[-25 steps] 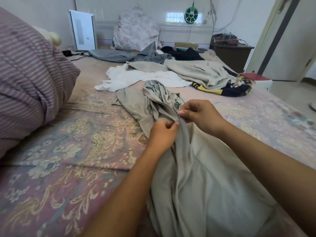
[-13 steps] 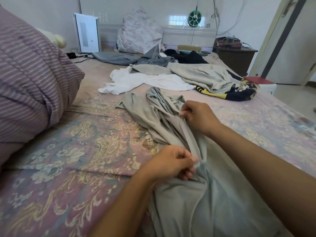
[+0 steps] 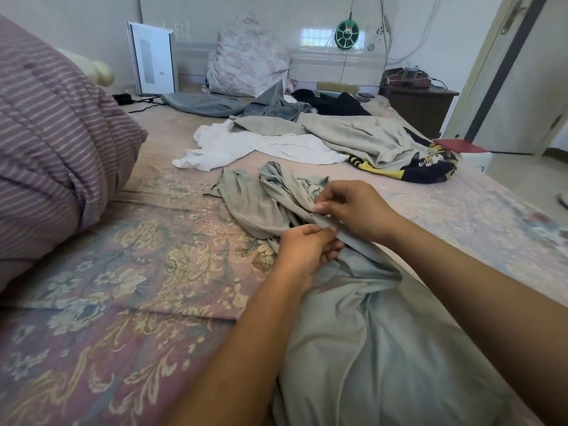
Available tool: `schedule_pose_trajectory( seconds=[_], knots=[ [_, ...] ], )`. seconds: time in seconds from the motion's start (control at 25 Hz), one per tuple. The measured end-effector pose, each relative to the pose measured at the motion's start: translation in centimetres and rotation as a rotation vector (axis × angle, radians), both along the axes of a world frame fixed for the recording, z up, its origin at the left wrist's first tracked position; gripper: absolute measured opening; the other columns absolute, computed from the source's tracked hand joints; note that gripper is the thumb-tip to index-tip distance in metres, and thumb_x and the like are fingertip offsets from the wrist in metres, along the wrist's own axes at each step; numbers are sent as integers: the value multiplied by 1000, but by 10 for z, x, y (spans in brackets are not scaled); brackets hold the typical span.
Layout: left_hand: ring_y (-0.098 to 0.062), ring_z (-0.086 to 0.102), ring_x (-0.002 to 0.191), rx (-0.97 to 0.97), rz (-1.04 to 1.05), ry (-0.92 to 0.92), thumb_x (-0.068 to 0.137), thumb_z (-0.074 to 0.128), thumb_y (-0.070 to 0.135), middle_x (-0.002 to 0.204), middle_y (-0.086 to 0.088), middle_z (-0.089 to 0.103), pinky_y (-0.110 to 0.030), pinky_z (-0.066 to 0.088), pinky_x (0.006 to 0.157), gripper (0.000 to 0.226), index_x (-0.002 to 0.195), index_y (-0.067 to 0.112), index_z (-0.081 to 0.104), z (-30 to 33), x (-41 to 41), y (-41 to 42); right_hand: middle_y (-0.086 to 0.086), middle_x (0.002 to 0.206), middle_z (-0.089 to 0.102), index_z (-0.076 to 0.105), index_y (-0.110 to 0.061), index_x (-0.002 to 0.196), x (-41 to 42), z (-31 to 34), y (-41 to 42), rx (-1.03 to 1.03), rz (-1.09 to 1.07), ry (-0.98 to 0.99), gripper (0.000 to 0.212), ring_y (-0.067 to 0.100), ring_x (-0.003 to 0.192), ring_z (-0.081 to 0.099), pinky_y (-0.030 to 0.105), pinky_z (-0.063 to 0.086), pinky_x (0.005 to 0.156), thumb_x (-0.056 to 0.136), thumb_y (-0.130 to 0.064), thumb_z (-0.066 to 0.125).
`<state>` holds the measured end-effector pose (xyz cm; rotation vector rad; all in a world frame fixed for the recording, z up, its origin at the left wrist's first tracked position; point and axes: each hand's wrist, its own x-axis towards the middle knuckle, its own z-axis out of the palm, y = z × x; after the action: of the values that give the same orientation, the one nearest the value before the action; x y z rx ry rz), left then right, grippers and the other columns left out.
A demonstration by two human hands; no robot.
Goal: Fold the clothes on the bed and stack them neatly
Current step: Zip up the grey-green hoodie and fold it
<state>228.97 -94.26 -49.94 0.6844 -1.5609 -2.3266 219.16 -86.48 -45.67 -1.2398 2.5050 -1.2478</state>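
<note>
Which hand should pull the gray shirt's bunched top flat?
Probably the right hand. It pinches the gray shirt nearest the bunched part, farther up the bed; the left hand grips lower and can anchor.

On the floral-patterned bed cover (image 3: 129,290), the crumpled grey-green cotton garment (image 3: 353,318) lies nearest; behind it the white cloth (image 3: 246,146), left of it the striped purple quilt roll (image 3: 52,142).

You're in a home bedroom: a bed (image 3: 129,272) with floral sheet, pillow (image 3: 246,59), headboard (image 3: 332,66), wooden nightstand (image 3: 421,109).
</note>
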Motion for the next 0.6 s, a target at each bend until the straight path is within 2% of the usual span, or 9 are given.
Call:
schedule_pose_trajectory(
  seconds=[0.08, 0.2, 0.28, 0.36, 0.48, 0.6],
  knots=[
    [-10, 59, 52, -51, -14, -10, 96, 65, 1, 59, -5, 61, -18, 48, 53, 23, 75, 7, 56, -1, -1, 0, 11, 97, 73, 73, -1, 93, -3, 0, -1, 38, -36, 27, 8, 20, 90, 64, 31, 47, 84, 91, -9, 73],
    [-7, 52, 45, -328, -57, -114, 94, 67, 1, 58, -7, 60, -16, 44, 51, 29, 68, 8, 55, -4, 7, -2, 13, 95, 73, 74, -1, 94, -5, -6, -2, 134, -59, 79, 10, 23, 89, 64, 33, 47, 83, 90, -10, 74],
    [-6, 56, 46, -517, -168, -174, 95, 68, 5, 62, -9, 63, -16, 44, 50, 30, 67, 9, 57, -3, 13, -13, 13, 94, 73, 73, 3, 94, -7, -12, 1, 172, 4, 28, 13, 21, 87, 63, 32, 48, 82, 91, -10, 74],
    [-8, 64, 54, -658, -243, -234, 96, 68, 15, 71, -9, 71, -18, 48, 52, 23, 75, 6, 66, 5, 12, -33, 10, 88, 71, 71, 5, 93, -18, -12, 7, 199, 77, -110, 20, 17, 79, 62, 29, 49, 75, 94, -15, 73],
    [-19, 65, 59, -759, 37, -281, 101, 61, 19, 82, -13, 72, -25, 52, 58, 27, 82, 2, 69, 18, -9, -74, 7, 83, 68, 71, 5, 97, -39, -12, 7, 192, 35, -290, 35, 13, 72, 61, 25, 49, 66, 98, -29, 67],
    [-39, 70, 82, -785, 238, -329, 104, 54, 22, 85, -29, 67, -38, 53, 73, 41, 70, -2, 60, 17, -45, -101, 14, 78, 60, 65, 15, 93, -54, -18, -13, 195, -58, -159, 43, 23, 76, 56, 41, 50, 81, 100, -26, 64]
  ],
)
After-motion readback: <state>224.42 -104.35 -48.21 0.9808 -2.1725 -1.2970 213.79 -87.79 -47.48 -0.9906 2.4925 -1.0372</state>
